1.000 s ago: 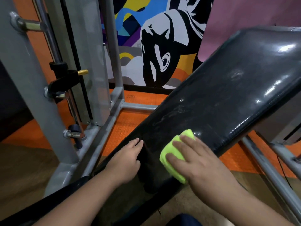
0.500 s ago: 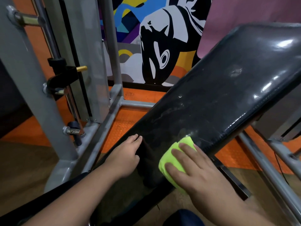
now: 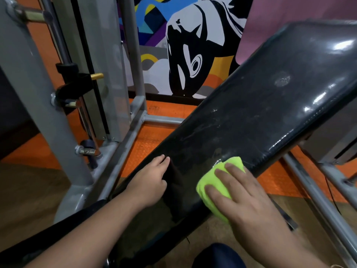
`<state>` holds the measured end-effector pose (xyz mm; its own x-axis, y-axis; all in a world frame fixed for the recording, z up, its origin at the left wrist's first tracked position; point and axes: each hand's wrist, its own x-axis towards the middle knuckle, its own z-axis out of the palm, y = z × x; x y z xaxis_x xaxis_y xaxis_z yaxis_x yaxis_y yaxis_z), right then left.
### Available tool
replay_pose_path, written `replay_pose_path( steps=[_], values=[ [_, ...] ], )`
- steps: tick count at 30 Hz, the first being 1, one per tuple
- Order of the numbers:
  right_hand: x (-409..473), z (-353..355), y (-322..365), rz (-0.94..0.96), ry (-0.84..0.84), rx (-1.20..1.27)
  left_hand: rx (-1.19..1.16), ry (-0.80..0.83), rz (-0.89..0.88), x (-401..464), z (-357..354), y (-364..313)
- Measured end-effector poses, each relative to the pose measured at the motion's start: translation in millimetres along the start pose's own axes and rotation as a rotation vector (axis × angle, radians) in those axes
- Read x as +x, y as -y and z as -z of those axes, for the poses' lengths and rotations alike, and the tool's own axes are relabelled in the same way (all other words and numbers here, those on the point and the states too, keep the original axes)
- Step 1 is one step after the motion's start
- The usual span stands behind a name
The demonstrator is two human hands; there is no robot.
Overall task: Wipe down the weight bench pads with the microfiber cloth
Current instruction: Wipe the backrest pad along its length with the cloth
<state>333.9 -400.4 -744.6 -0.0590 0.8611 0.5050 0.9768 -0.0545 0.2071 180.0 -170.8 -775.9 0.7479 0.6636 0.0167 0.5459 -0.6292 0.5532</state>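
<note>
The black vinyl back pad (image 3: 260, 105) of the weight bench slopes up to the right, streaked and glossy. A folded neon-green microfiber cloth (image 3: 216, 178) lies on the pad's lower right edge. My right hand (image 3: 243, 198) presses flat on the cloth, fingers spread over it. My left hand (image 3: 148, 182) rests on the pad's left edge, fingers together, at the gap where the back pad meets the seat pad (image 3: 146, 225). Most of the cloth is hidden under my right hand.
A grey steel rack (image 3: 25, 97) with pegs and a brass-tipped pin (image 3: 96, 76) stands left. Grey frame tubes (image 3: 316, 192) run under the bench at right. Orange floor mat (image 3: 152, 140) and a painted mural wall (image 3: 185, 55) lie behind.
The view has shifted slightly. My right hand and the cloth have slid a little up the pad's right edge. My left hand stays in place.
</note>
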Motion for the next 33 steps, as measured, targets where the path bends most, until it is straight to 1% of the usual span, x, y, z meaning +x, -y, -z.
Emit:
replay_pose_path(
  steps=[2, 4, 5, 8, 9, 13, 14, 16, 18, 20, 22, 23, 25, 27, 28, 31, 33],
  values=[
    [-10, -9, 9, 0.073, -0.020, -0.004, 0.007, 0.000, 0.000, 0, 0, 2],
    [-22, -6, 7, 0.150, -0.003, -0.002, -0.013, 0.007, -0.004, -2, 0, 0],
    [-23, -2, 3, 0.147, -0.009, -0.014, -0.019, 0.008, -0.008, -3, -1, -1],
    [-5, 0, 3, 0.026, -0.033, -0.023, -0.010, 0.004, -0.013, -1, -1, -1],
    [1, -2, 8, 0.021, -0.028, -0.025, -0.006, 0.004, -0.008, 0, -1, 0],
    [-2, -6, 10, 0.174, 0.035, -0.059, -0.013, -0.001, -0.005, -1, -1, 1],
    [-1, -1, 6, 0.171, 0.043, -0.066, -0.021, -0.002, -0.006, -1, -1, 1],
    [11, 4, 5, 0.106, 0.049, -0.088, -0.024, -0.005, -0.008, -1, -1, 0],
    [25, 2, 17, 0.079, 0.094, -0.103, -0.023, -0.008, -0.001, 1, -1, 1],
    [27, -4, 26, 0.155, 0.147, -0.107, -0.021, -0.005, 0.000, 3, -1, 4],
    [22, -2, 22, 0.237, 0.170, -0.096, -0.037, 0.012, -0.005, 3, 0, 7],
    [22, 3, 17, 0.233, 0.165, -0.094, -0.050, 0.016, -0.007, 2, 0, 7],
    [35, 10, 14, 0.163, 0.165, -0.133, -0.076, 0.011, -0.004, 3, 1, 11],
    [49, 6, 24, 0.099, 0.221, -0.129, -0.092, -0.005, 0.004, 4, 1, 13],
    [51, -1, 31, 0.103, 0.244, -0.112, -0.097, -0.014, 0.002, 4, 0, 15],
    [39, -9, 32, 0.219, 0.240, -0.061, -0.105, -0.020, 0.014, 2, 2, 19],
    [41, -2, 22, 0.208, 0.216, -0.083, -0.088, -0.019, 0.021, -1, 7, 24]
  ],
)
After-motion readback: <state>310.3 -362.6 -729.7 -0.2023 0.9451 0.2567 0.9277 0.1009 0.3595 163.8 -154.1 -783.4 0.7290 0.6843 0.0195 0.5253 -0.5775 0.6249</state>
